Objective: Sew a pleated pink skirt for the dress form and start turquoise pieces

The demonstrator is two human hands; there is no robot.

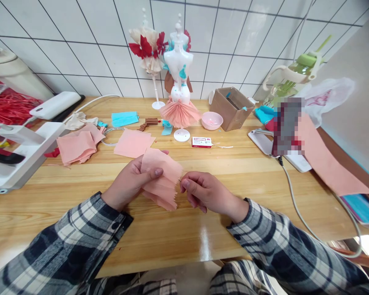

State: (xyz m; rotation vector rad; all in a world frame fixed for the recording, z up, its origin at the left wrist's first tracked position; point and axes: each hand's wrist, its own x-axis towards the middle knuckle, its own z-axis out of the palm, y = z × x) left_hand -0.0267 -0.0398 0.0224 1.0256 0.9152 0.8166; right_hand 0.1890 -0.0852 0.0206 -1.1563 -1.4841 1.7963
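Between the thumb and fingers of my left hand (141, 178) is a folded piece of pink crepe paper (162, 164), its right edge cut or frayed into a jagged fringe. My right hand (201, 188) is closed in a pinch right beside that fringe; a tiny dark bit shows at its fingertips, too small to name. Behind the hands, a flat pink paper sheet (133, 142) lies on the wooden table (172, 246). Beyond it stands a white dress form (178, 61) wearing a pleated pink paper skirt (181, 112).
A pink bowl (212, 121), a cardboard box (232, 108) and a small red-and-white box (202, 142) sit at the back. More folded pink paper (78, 143) and a white machine (21, 151) are at left. A phone-like blurred object (287, 127) and cable (292, 196) are at right.
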